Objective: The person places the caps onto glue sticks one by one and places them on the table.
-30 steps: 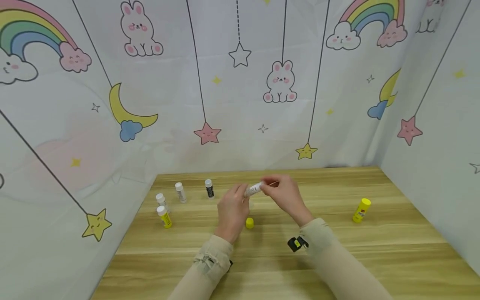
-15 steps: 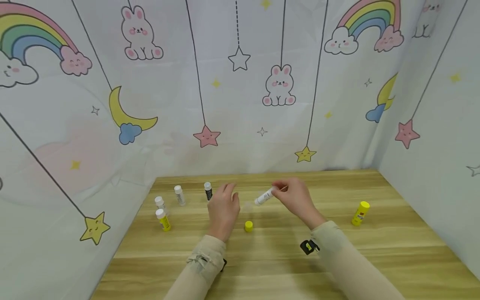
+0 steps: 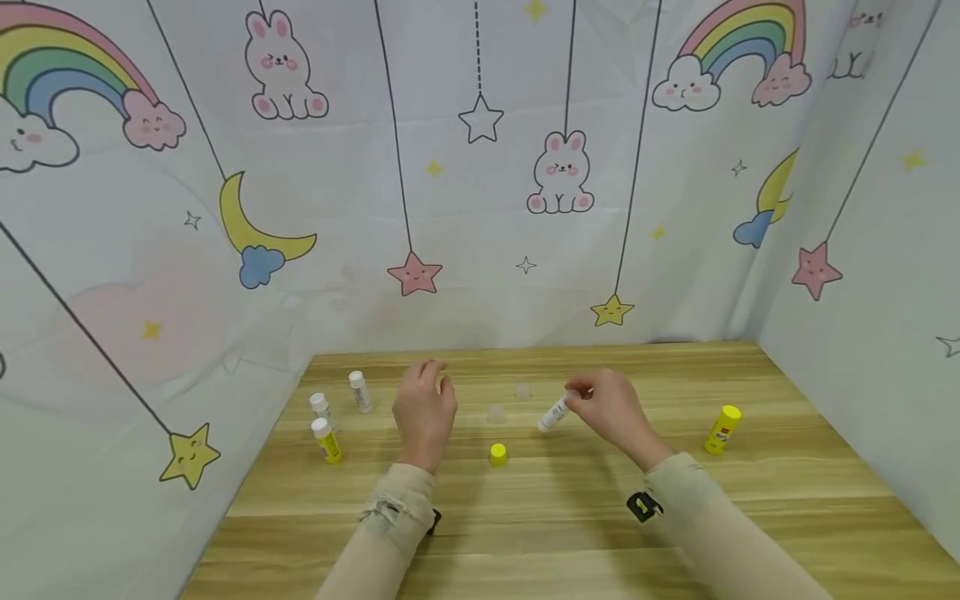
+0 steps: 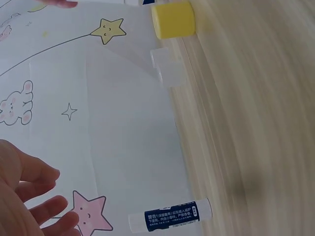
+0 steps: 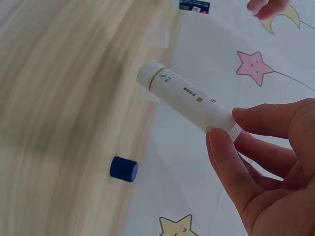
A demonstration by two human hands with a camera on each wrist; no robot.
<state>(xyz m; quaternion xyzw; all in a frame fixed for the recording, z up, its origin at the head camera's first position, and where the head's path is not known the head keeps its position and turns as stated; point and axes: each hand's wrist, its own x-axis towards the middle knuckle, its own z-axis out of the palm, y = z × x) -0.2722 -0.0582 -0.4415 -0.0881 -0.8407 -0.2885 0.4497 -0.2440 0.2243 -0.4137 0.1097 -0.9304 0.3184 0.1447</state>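
Note:
My right hand [image 3: 611, 412] pinches one end of a white glue stick [image 3: 555, 414] between thumb and fingertips. The stick slants, its free end pointing down to the left; the right wrist view shows gold and black print on its tube [image 5: 189, 98]. My left hand [image 3: 425, 412] hovers above the table with fingers loosely bent, nothing in them. A white glue stick with a dark label [image 4: 171, 215] stands near it, hidden behind that hand in the head view. Between the hands sit a yellow cap [image 3: 498, 454] and two translucent caps, one nearer [image 3: 496, 413] and one farther [image 3: 522, 391].
Two white-capped sticks [image 3: 360, 392] [image 3: 320, 406] and a yellow glue stick with white cap [image 3: 326, 441] stand at left. An all-yellow glue stick [image 3: 723, 430] stands at right. A blue cap [image 5: 124, 168] shows in the right wrist view. A patterned curtain [image 3: 480, 208] encloses the wooden table [image 3: 525, 533].
My left hand has let go of the white glue stick and moved left. My right hand has carried the stick right and lower, tilting it more steeply. Both translucent caps are now visible.

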